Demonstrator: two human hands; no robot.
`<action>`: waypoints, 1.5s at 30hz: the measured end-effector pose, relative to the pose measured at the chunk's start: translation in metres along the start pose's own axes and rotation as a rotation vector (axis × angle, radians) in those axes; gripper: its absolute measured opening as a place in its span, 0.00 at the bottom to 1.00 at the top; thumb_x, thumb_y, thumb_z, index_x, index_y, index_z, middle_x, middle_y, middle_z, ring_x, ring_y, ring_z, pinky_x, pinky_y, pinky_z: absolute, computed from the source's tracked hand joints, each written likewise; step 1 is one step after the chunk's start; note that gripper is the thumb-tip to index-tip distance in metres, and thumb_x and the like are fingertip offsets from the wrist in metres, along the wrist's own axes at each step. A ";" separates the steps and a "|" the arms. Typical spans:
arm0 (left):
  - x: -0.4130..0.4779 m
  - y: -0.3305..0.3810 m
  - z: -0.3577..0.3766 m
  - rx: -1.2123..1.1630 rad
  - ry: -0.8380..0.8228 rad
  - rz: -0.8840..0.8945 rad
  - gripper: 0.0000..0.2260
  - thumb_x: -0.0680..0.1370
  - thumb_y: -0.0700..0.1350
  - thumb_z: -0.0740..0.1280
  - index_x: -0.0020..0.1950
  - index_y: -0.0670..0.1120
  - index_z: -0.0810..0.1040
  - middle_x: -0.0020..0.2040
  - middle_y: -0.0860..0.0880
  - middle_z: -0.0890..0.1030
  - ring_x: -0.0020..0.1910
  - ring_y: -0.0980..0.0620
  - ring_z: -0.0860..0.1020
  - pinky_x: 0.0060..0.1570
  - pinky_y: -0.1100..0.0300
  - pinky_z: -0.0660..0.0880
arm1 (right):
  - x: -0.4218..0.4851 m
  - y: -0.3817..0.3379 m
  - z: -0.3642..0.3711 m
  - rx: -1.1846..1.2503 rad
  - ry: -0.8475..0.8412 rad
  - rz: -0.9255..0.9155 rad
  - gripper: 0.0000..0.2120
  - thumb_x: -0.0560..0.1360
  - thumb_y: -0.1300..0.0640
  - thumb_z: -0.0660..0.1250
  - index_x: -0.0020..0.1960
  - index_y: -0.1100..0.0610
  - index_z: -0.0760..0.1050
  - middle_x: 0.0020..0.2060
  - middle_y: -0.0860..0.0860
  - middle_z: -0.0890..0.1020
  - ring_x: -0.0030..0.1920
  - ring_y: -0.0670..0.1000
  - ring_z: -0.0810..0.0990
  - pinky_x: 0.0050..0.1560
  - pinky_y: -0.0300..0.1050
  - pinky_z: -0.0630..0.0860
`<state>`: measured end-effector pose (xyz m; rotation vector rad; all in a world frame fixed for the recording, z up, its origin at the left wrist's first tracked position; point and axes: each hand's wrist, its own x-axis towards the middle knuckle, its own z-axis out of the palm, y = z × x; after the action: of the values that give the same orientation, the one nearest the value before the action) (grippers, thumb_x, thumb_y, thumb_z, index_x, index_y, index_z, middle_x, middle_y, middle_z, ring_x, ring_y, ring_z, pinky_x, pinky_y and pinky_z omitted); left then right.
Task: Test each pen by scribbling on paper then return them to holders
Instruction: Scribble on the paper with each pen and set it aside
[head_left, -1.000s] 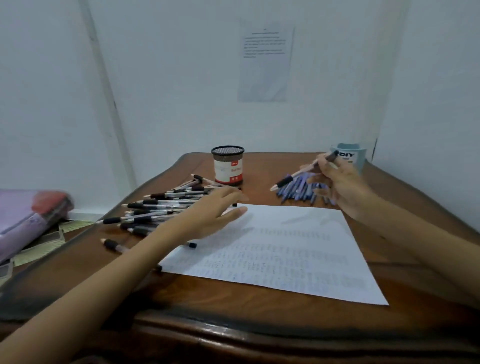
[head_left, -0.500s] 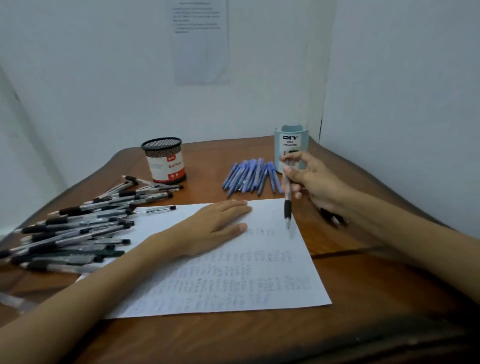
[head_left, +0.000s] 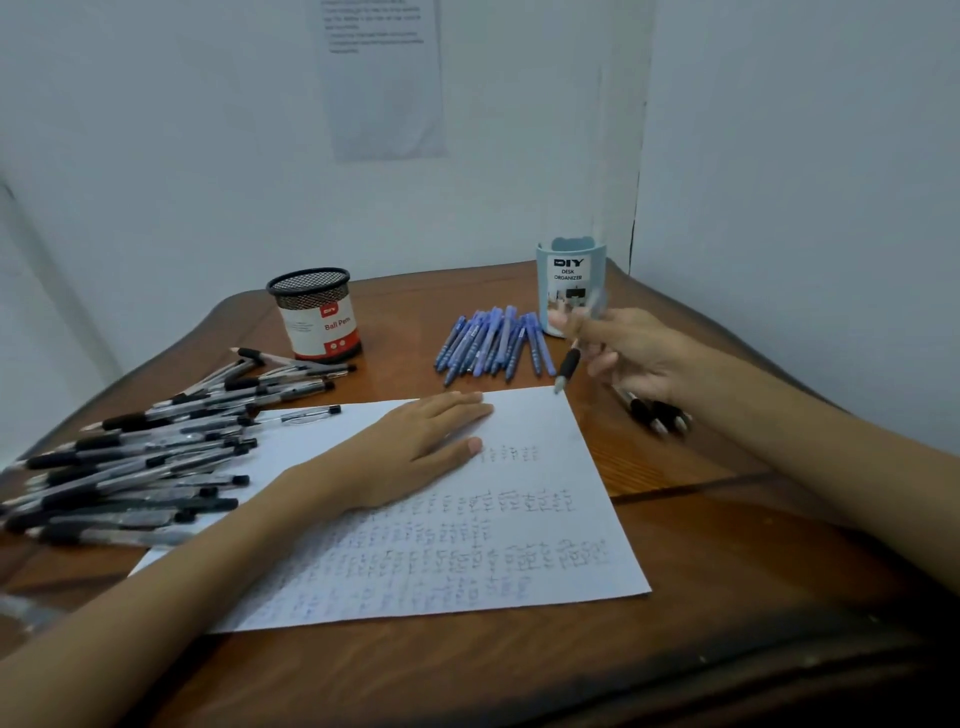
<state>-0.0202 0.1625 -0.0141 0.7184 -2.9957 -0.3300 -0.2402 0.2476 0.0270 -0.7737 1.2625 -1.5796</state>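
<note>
Pen (head_left: 569, 364) newly aslant; two hands (head_left: 415, 447) (head_left: 634, 353), two holders (head_left: 317, 317) (head_left: 571, 280)

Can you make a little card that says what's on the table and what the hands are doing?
left hand: lies flat on the paper
right hand: holds a black-grip pen, tip near the paper's far corner
black pens: heaped at the left
blue pens: lying beside the blue organizer
mesh holder: upright behind the black pens

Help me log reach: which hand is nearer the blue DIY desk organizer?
Right. The right hand, gripping a black-grip pen, is just in front of the DIY desk organizer; the left hand lies flat on the paper, well to the organizer's left and nearer the person.
</note>
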 end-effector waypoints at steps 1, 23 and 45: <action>0.000 0.000 0.000 0.002 -0.005 -0.004 0.28 0.76 0.61 0.47 0.75 0.56 0.54 0.76 0.58 0.56 0.73 0.60 0.55 0.68 0.67 0.50 | -0.001 0.001 -0.001 0.133 0.014 0.032 0.16 0.68 0.64 0.70 0.54 0.60 0.70 0.25 0.49 0.76 0.19 0.41 0.65 0.17 0.29 0.62; 0.000 -0.002 0.000 0.009 0.002 -0.004 0.29 0.75 0.62 0.47 0.75 0.56 0.55 0.75 0.58 0.57 0.71 0.61 0.58 0.67 0.67 0.53 | -0.010 0.039 0.013 -0.643 -0.281 -0.289 0.17 0.68 0.54 0.73 0.27 0.58 0.69 0.19 0.49 0.73 0.18 0.44 0.68 0.21 0.34 0.67; -0.001 -0.001 -0.001 0.036 -0.010 -0.007 0.24 0.79 0.58 0.49 0.76 0.56 0.54 0.75 0.58 0.56 0.72 0.61 0.55 0.64 0.70 0.49 | -0.007 0.042 0.011 -0.688 -0.299 -0.335 0.18 0.73 0.68 0.66 0.28 0.60 0.64 0.24 0.56 0.67 0.21 0.43 0.69 0.22 0.32 0.66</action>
<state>-0.0186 0.1617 -0.0132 0.7326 -3.0161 -0.2816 -0.2162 0.2491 -0.0100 -1.6608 1.5119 -1.1950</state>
